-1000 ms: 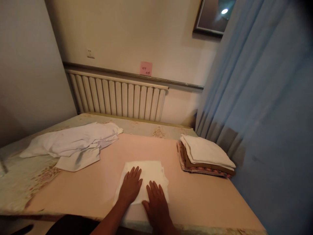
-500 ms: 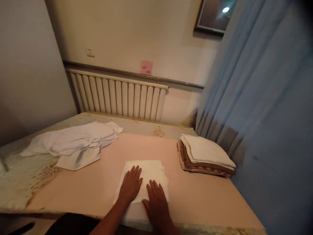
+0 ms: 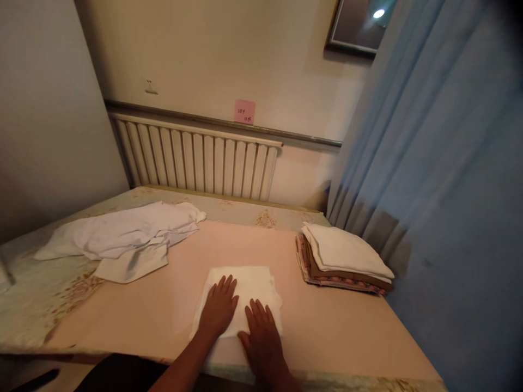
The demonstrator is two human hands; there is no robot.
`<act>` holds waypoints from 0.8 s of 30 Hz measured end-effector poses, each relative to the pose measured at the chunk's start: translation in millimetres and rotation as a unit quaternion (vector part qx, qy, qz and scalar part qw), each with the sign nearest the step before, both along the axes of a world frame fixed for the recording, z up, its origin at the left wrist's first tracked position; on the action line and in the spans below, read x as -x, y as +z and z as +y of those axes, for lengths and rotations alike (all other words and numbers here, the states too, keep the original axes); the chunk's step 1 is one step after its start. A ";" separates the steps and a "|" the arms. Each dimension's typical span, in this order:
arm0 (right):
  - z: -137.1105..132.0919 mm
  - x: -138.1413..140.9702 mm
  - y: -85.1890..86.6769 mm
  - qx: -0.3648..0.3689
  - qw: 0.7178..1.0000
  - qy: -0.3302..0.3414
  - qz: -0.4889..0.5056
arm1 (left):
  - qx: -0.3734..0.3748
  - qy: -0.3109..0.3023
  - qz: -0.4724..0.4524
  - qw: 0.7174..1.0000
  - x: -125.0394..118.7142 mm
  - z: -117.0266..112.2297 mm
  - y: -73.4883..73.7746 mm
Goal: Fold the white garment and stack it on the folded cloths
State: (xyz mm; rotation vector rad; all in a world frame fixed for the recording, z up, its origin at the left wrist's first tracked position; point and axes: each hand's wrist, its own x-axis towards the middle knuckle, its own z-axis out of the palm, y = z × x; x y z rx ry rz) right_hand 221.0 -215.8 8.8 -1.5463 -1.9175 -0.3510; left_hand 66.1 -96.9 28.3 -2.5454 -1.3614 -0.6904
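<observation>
A white folded cloth (image 3: 253,280) lies flat near the front of a pink sheet (image 3: 159,316). My left hand (image 3: 220,307) rests palm down on its left half, fingers stretched out and pointing away from me. On the lower right part of the same cloth lies my right hand (image 3: 260,337), also palm down, with the thumb spread to the left. Neither hand grips anything. Parts of the cloth's near edge are hidden under my hands and wrists.
Loose white garments (image 3: 134,231) are heaped at the left. At the right sits a stack of folded fabrics (image 3: 347,256), white on top, brown and patterned below. Behind the flowered table cover (image 3: 265,218) stands a radiator (image 3: 204,163). A blue curtain (image 3: 449,190) hangs along the right.
</observation>
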 end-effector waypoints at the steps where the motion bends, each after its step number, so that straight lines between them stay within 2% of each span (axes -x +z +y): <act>1: 0.0 0.1 -0.2 0.000 1.000 -0.002 0.001 | 0.002 0.001 0.002 1.000 -0.1 0.1 0.3; 24: -0.4 -0.2 2.0 0.008 1.000 -0.003 0.000 | 0.031 0.007 0.011 0.999 -1.0 -3.0 6.7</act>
